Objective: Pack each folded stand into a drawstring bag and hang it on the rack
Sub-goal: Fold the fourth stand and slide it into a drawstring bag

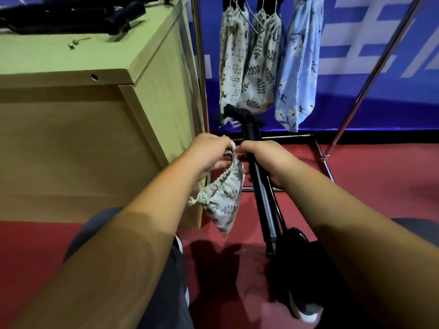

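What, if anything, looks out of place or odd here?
Two small metal parts lie loose on the cabinet top, in front of the black stands; they look like stray hardware. Otherwise nothing stands out: three bags hang on the rack, the left hand grips a leaf-print bag, the right hand the folded stand.

The upper edge cuts off the top of the rack (200, 67) and the black gear (71, 17) on the tabletop (71, 60), while the folded stand (261, 193) hides most fingers of the right hand (266, 160).

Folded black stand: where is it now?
Mid-view, the folded black stand is gripped by the right hand, beside the leaf-print cloth bag in the left hand.
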A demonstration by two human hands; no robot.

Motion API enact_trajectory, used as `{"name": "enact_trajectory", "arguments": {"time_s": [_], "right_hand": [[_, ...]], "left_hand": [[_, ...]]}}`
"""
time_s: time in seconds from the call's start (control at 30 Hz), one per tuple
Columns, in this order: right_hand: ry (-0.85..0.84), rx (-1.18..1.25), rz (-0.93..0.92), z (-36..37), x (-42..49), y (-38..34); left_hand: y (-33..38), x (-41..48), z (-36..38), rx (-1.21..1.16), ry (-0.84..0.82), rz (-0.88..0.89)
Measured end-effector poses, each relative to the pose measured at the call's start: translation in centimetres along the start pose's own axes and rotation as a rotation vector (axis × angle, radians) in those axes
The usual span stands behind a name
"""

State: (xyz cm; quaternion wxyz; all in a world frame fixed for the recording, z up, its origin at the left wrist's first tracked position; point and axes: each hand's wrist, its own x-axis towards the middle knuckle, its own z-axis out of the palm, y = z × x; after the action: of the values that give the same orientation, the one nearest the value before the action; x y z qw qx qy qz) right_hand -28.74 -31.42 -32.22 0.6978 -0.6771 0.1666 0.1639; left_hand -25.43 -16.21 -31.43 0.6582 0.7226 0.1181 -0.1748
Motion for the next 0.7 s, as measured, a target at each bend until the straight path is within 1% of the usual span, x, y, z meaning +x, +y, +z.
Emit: {"name": "enact_trajectory", "arguments": {"time_s": [0.07,0.1,0.2,0.37,0.47,0.57,0.6,0.7], "right_hand": [[-0.021,-0.092,-0.037,0.3,0.0,0.3],[-0.018,-0.128,-0.058,0.3,0.2,0.6],[-0.014,-0.188,-0.080,0.2,0.5,1.0],[0.020,-0.165,-0.100,-0.2,1.1,0.8],[0.053,-0.125,-0.107,-0.5,1.5,0.8],[0.054,-0.103,-0.124,-0.5,1.6,0.9],[0.047,-0.099,-0.128,-0.5,1.6,0.9],[0.048,-0.122,-0.123,-0.5,1.9,1.0]], "left_hand": [[0.4,-0.2,0.1,-0.119,-0.055,-0.056],[0.4,-0.2,0.0,-0.125,-0.067,-0.072],[0.1,-0.2,-0.4,-0.049,-0.070,-0.101],[0.7,-0.3,-0.9,-0.089,-0.053,-0.154],[0.6,0.0,-1.2,-0.044,-0.112,-0.152],[0.4,0.0,-1.2,0.126,-0.170,-0.049],[0.3,0.1,-1.2,0.158,-0.148,-0.012],[0.0,0.2,-1.1,0.152,-0.002,0.037]]}}
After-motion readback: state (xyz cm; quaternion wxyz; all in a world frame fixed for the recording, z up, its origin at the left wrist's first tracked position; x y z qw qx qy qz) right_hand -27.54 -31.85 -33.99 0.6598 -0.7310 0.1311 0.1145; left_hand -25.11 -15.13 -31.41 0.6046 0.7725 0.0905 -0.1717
